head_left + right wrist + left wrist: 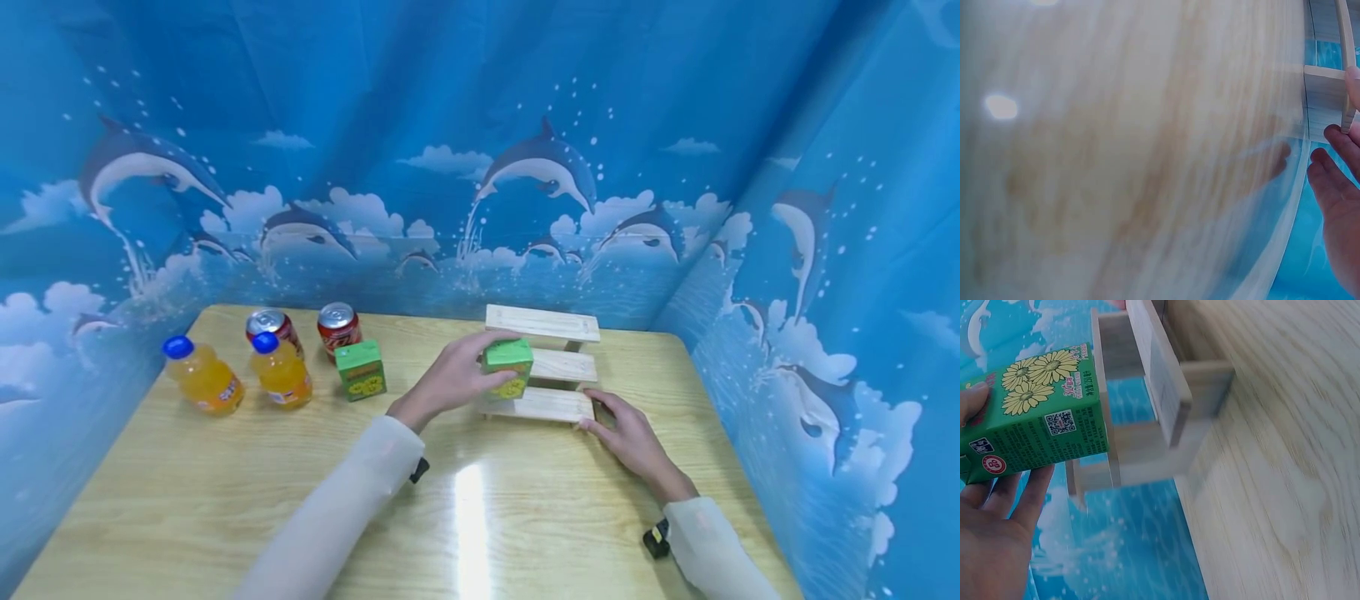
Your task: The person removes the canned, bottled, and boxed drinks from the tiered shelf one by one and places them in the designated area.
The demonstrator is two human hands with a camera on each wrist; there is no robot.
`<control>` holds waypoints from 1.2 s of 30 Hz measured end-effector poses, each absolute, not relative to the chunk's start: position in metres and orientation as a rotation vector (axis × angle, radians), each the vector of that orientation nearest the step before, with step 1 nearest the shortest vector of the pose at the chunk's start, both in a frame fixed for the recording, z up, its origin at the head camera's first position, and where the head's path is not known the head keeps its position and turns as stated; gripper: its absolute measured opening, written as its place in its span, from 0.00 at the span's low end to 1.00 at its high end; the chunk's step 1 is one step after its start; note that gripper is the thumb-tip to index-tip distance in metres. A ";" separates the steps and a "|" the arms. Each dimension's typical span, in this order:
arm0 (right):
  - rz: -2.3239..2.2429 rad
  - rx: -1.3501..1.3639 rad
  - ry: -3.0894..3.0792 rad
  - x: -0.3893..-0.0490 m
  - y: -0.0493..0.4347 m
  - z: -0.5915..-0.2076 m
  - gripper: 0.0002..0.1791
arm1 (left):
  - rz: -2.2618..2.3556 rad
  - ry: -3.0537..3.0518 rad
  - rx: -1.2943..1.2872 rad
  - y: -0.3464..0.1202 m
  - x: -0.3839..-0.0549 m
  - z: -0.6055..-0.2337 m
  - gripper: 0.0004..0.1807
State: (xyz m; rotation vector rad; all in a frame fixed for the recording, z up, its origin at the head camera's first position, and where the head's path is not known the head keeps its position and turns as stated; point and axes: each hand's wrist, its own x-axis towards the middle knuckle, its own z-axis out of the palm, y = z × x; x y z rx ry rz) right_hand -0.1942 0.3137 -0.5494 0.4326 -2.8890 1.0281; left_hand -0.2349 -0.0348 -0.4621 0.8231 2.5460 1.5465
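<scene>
My left hand (450,377) grips a green drink carton (508,357) with yellow flowers printed on it, thumb on one side and fingers on the other. The carton overlaps the middle and lowest boards of a three-tier wooden stand (558,405) in the head view. From the left wrist, the carton's end (1075,406) shows right by the edge of a board of the stand. At the stand's right end, my right hand (632,435) pinches the lowest board between thumb and fingers. The right wrist view catches only part of this hand (1342,206) and the board's corner.
On the table's left side stand two orange drink bottles (213,385) with blue caps, two red cans (339,329) and another green carton (362,372). A blue dolphin-print curtain (420,200) borders the wooden table (555,517) at the back and sides.
</scene>
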 end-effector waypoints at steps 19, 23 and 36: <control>1.000 0.442 -2.878 -0.193 0.313 -0.549 0.34 | 1.463 2.780 0.564 -0.126 -0.219 -0.452 0.35; 1.016 0.432 -2.888 -0.192 0.314 -0.549 0.34 | 1.448 2.816 0.521 -0.146 -0.213 -0.452 0.35; 0.995 0.452 -2.874 -0.193 0.315 -0.550 0.33 | 1.399 2.910 0.382 -0.190 -0.186 -0.449 0.34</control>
